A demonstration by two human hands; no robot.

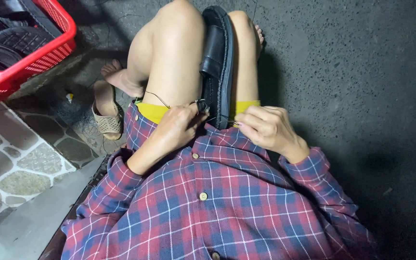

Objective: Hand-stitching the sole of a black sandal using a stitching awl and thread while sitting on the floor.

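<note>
Head view, looking down: a black shoe is being gripped upright between the person's bare knees, sole edge facing the camera, toe pointing away, its heel end lying just above the hands; the near end is being partly covered by the left hand's fingers and a fold of plaid shirt, so the exact spot being worked cannot be made out. A thin dark thread is being seen only in part, arcing from the left thigh toward the left hand; its far end and any needle are too small to be told. The left hand is being held curled at the shoe's heel, fingertips pinched on something small and dark against the sole edge. The right hand is being held just beside the shoe's other side, fingers bent and drawn together as if pinching; what is being pinched cannot be told. The two hands are being kept apart, the shoe between them. A red basket holding dark footwear is being cut off at the upper left corner. A tan sandal is being worn on the left foot, half shadowed.
</note>
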